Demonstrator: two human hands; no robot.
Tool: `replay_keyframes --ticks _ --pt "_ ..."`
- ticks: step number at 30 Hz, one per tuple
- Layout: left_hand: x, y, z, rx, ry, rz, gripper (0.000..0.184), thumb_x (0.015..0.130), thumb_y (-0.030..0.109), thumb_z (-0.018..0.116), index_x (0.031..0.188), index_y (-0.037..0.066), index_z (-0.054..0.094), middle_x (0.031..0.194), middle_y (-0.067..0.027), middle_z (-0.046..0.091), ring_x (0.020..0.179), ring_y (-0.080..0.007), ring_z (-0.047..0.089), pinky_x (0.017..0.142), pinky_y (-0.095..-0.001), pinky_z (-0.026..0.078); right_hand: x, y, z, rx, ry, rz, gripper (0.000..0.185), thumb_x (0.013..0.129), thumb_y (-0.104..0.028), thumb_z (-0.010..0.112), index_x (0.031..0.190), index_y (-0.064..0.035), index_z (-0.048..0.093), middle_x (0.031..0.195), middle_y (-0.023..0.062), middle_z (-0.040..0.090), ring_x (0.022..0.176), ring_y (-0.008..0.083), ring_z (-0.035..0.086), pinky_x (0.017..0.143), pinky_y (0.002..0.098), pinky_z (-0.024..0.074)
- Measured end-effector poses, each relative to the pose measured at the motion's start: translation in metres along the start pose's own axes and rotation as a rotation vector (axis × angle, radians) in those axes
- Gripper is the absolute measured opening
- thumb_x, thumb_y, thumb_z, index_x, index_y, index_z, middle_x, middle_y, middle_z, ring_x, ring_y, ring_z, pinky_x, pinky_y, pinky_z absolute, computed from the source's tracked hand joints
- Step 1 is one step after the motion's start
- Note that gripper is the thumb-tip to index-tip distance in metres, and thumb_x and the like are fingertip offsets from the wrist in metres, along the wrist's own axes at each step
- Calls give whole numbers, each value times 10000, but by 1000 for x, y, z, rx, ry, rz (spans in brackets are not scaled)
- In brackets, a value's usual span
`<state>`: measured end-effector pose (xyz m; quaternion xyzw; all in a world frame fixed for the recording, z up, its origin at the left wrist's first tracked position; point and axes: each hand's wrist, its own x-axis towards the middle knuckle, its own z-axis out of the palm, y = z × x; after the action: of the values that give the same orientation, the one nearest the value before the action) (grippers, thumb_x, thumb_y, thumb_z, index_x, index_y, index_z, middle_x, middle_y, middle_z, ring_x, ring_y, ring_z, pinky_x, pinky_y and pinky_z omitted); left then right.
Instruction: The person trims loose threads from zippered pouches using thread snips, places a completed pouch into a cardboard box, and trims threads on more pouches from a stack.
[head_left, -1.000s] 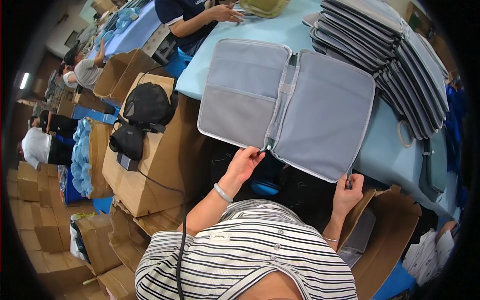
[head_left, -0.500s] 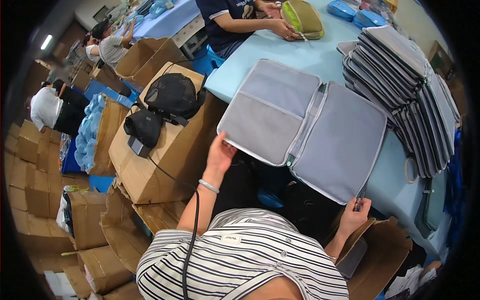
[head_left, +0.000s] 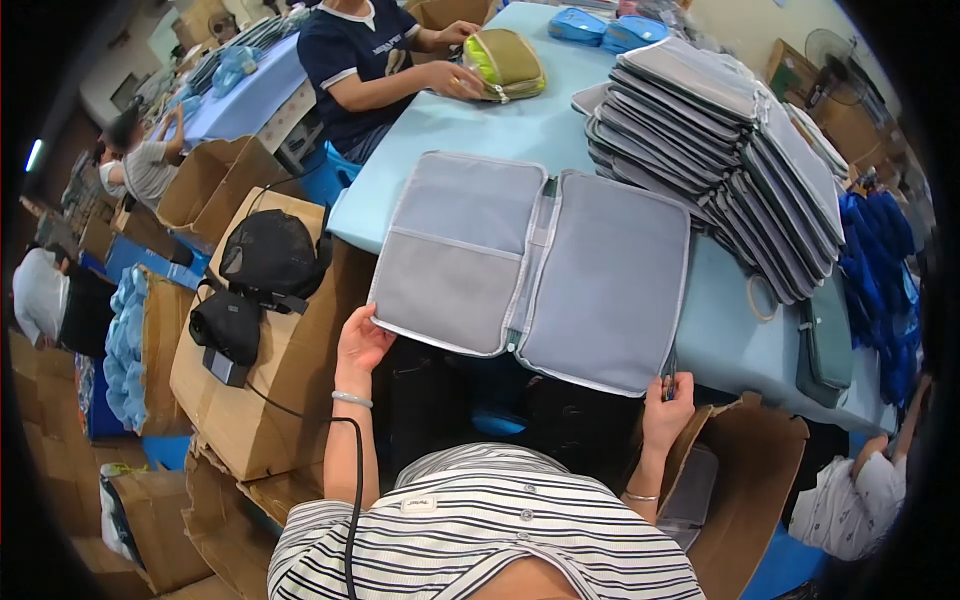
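A grey zip case (head_left: 610, 280) lies spread open on the light blue table (head_left: 440, 125), its near edge overhanging the front. Its left half has a seam across it like a pocket. My left hand (head_left: 364, 343) grips the case's lower left corner between thumb and fingers. At the lower right corner my right hand (head_left: 668, 402) is closed around a small dark tool (head_left: 669, 383), perhaps snips, and touches the case edge. A tall stack of similar grey cases (head_left: 720, 150) stands behind and to the right.
A co-worker (head_left: 365, 70) across the table handles a green pouch (head_left: 508, 63). Left is a cardboard box (head_left: 300, 375) bearing a black bag (head_left: 268, 252). An open carton (head_left: 755, 470) is beside my right arm. A black cable (head_left: 353, 500) crosses my left arm.
My left hand has moved from the case's middle hinge to its lower left corner and taken hold there. My right hand stays at the lower right corner. The view has shifted.
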<state>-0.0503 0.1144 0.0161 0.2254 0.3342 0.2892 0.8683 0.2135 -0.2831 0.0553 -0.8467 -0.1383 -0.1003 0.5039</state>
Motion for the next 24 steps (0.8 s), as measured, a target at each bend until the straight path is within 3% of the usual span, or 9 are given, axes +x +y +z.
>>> replay_keyframes --ticks 2,6,7,10,11,15,18,21,24 --pt "8 1 -11 28 15 14 323 845 133 610 1146 18 582 1101 -87 653 1033 -235 615 913 -391 499 0 -1 0 -1 5 3 198 792 -48 649 765 -22 455 553 35 411 494 107 380 478 295 352" --pt "22 8 -25 286 101 158 189 790 44 634 971 82 592 882 -15 636 812 -182 625 728 -329 515 0 -1 1 2 -6 26 204 794 -54 656 762 -18 457 544 37 412 491 104 384 475 295 351" --pt "13 12 -12 457 172 216 141 792 40 636 905 84 564 739 18 567 631 -124 555 594 -273 466 1 -4 1 -4 -11 28 204 795 -54 656 761 -18 458 541 37 412 490 103 385 474 297 350" --pt "-3 5 19 1192 375 800 105 817 59 635 858 70 539 686 46 507 570 -67 490 515 -215 409 -3 2 6 -39 -34 -15 185 810 -70 658 790 -32 478 534 58 435 451 153 426 467 319 367" --pt "-17 4 38 1338 455 859 148 857 100 642 900 50 510 670 32 482 560 -50 468 481 -204 410 -4 -1 8 -72 -39 -26 179 814 -75 658 800 -36 483 536 64 442 445 171 437 468 325 373" --pt "-25 0 48 766 428 660 227 906 166 645 992 39 478 686 5 516 543 -61 490 468 -216 451 -5 -6 9 -163 -66 -61 165 834 -98 648 840 -52 490 551 84 477 457 242 502 482 345 407" --pt "-22 -12 35 621 329 636 223 899 160 650 979 38 480 696 -5 533 549 -60 504 457 -218 452 -5 -7 9 -254 -55 -99 181 805 -100 654 854 -69 482 569 102 517 507 307 566 504 377 440" --pt "-25 -13 43 677 405 790 202 897 153 656 941 24 507 699 4 530 554 -53 480 485 -212 432 -2 -14 13 -422 -14 -201 203 763 -97 652 863 -85 475 586 122 541 547 351 591 510 412 449" --pt "-23 -6 54 937 488 1181 169 898 134 653 877 7 544 703 18 525 575 -51 443 515 -218 395 -3 -17 17 -356 -61 -133 198 762 -84 644 868 -84 476 585 129 539 561 352 600 516 413 453"
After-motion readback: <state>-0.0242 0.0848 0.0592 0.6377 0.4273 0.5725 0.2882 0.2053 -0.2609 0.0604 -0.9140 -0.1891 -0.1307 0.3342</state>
